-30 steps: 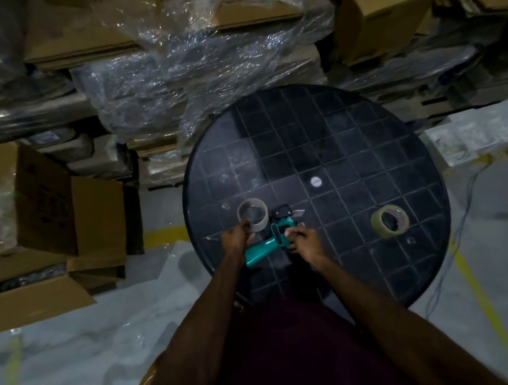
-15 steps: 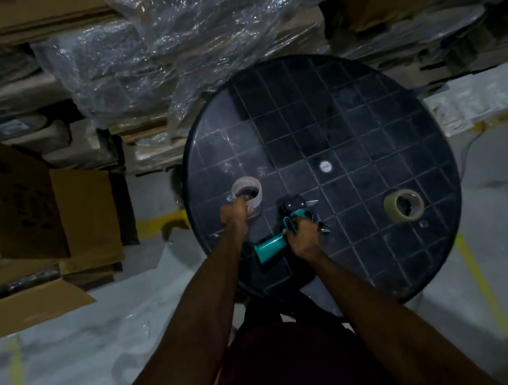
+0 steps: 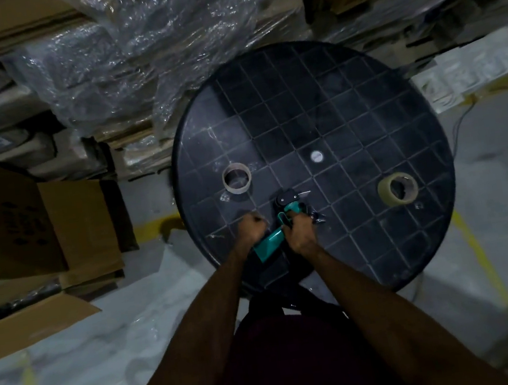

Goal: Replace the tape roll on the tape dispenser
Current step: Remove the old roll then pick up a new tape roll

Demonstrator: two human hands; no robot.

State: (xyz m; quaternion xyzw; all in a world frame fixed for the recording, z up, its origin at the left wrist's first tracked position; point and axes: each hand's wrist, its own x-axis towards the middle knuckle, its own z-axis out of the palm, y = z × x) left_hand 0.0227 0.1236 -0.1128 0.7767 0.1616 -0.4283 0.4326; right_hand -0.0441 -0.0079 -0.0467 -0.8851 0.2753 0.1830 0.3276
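A teal tape dispenser [image 3: 271,244] with a black head lies at the near edge of the round black table [image 3: 345,89]. My right hand [image 3: 300,234] grips the dispenser around its middle. My left hand [image 3: 251,226] is curled into a fist just left of the teal handle, and nothing shows in it. An empty pale tape core [image 3: 237,179] lies flat on the table beyond my left hand, apart from it. A full tan tape roll [image 3: 397,189] lies flat on the right side of the table, well away from both hands.
Open cardboard boxes [image 3: 40,227] stand on the floor at the left. Stacks wrapped in clear plastic film [image 3: 163,52] crowd the far side of the table. A small white disc [image 3: 316,156] marks the table's centre. A yellow floor line [image 3: 480,249] runs at the right.
My left hand has let go of the empty core, left it on the table and pulled back to the dispenser handle. My right hand stays on the dispenser.
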